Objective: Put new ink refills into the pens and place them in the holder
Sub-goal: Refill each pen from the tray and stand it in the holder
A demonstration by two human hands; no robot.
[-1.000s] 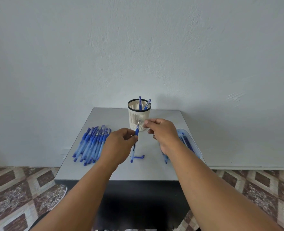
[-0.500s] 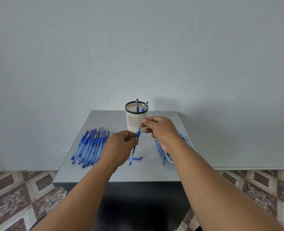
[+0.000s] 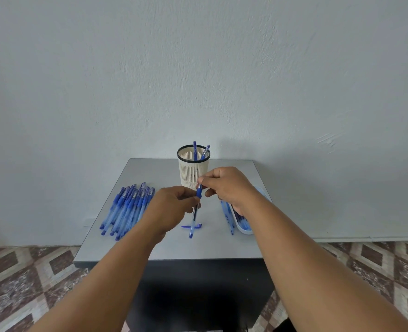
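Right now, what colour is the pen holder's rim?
Black, on a cream slotted pen holder; clearest in the head view.

Both hands (image 3: pixel 171 207) (image 3: pixel 229 185) forward, fingers (image 3: pixel 204 180) pinched.

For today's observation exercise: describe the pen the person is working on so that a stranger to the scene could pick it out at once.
Start at the grey table and find the cream slotted holder at its back. Just in front of it, the left hand and right hand hold one blue pen between them. Unlike the pens lying in the pile at the left or standing in the holder, it is lifted, nearly upright.
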